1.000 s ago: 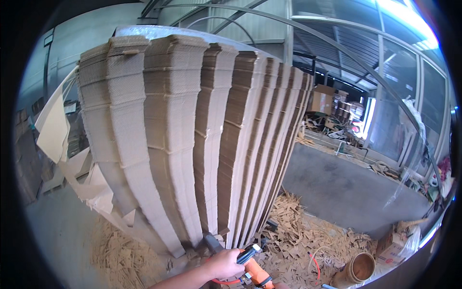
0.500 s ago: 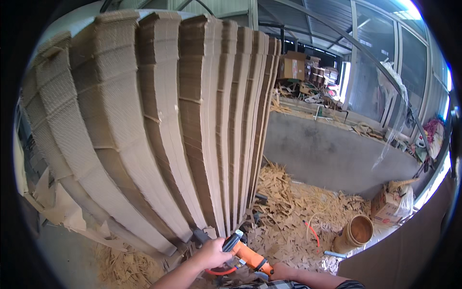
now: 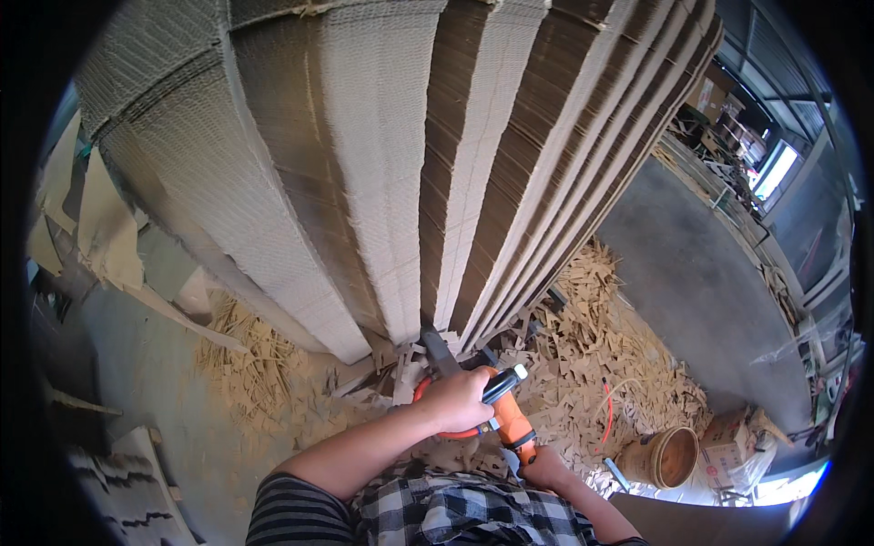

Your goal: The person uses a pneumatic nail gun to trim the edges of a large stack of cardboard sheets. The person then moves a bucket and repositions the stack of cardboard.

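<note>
My left hand [image 3: 458, 400] is closed round the black side handle of an orange air-powered tool [image 3: 513, 420]. My right hand [image 3: 546, 467] grips the rear end of the same tool, its fingers partly hidden. A red air hose [image 3: 421, 389] curves round beside my left hand. The tool's dark grey head [image 3: 440, 353] points away from me at the lower edge of a tall stack of cardboard sheets [image 3: 378, 209]. Deep vertical grooves run down the stack. Whether the head touches the cardboard I cannot tell.
Cardboard scraps [image 3: 583, 355] cover the floor to the right, and a strip pile [image 3: 250, 364] lies left. A brown bucket [image 3: 663, 458] and a carton [image 3: 728, 441] stand at right. Torn cardboard sheets [image 3: 107, 223] hang at left. Behind runs a low grey wall [image 3: 701, 273].
My view has tilted down and come closer to the stack. The tool has swung to point more steeply forward, with both hands still on it.
</note>
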{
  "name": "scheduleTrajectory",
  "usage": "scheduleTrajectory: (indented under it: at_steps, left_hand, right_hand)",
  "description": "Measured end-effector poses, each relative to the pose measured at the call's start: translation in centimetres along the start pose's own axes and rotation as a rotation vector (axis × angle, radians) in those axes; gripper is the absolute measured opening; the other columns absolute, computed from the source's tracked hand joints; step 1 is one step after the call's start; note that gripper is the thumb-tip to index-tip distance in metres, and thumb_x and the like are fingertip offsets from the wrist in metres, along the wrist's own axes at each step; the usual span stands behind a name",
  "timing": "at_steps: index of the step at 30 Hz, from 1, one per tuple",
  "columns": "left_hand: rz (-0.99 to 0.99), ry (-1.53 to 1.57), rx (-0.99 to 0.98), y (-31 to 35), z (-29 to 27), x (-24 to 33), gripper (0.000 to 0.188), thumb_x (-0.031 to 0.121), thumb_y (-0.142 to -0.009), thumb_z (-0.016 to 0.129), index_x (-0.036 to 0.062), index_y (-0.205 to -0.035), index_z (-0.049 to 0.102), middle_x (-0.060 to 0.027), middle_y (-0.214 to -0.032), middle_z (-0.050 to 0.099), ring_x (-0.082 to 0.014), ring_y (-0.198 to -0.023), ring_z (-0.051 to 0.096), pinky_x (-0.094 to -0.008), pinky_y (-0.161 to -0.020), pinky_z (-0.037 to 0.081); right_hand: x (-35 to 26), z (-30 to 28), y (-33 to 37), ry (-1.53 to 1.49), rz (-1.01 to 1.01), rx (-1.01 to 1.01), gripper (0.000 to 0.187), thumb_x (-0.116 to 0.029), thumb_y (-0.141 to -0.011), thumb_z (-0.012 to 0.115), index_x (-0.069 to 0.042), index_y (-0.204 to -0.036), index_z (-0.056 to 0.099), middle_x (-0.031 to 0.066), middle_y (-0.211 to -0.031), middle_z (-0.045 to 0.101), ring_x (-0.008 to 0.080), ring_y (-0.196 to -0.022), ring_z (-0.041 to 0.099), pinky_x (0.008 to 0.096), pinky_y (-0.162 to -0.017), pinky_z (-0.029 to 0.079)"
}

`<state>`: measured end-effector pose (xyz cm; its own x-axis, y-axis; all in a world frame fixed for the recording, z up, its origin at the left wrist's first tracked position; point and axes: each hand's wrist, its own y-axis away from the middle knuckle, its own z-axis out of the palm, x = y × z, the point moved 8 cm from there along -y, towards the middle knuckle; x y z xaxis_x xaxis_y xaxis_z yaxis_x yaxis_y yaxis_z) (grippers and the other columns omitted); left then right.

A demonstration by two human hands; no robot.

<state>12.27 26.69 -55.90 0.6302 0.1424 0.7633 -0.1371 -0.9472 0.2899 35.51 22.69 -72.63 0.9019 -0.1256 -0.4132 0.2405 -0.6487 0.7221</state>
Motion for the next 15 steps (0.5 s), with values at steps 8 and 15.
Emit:
scheduleTrajectory:
  at_steps: [8,15]
  left_hand:
    - [-0.084,0.023,-0.013,-1.4,1.7,-2.4,0.048,0.012,-0.069,0.059,0.0097,-0.115,0.046,-0.0147,-0.09,0.063,-0.0317,-0.086,0.061,-0.0389,-0.075,0.047]
    - [0.004,0.137,0.078,-2.7,2.9,-4.3,0.037,0.012,-0.068,0.062,0.0024,-0.102,0.054,-0.0146,-0.082,0.062,-0.028,-0.077,0.061,-0.0347,-0.072,0.047]
  right_hand:
    - [0.1,0.3,-2.4,0.083,0.03,-0.031,0.036,-0.023,-0.065,0.063,-0.001,-0.092,0.063,0.0209,-0.088,0.064,0.034,-0.085,0.062,0.0388,-0.075,0.049]
    - [1.6,1.8,-4.3,0.077,0.049,-0.078,0.037,-0.025,-0.065,0.062,0.001,-0.092,0.063,0.0236,-0.088,0.063,0.0339,-0.086,0.062,0.0394,-0.075,0.048]
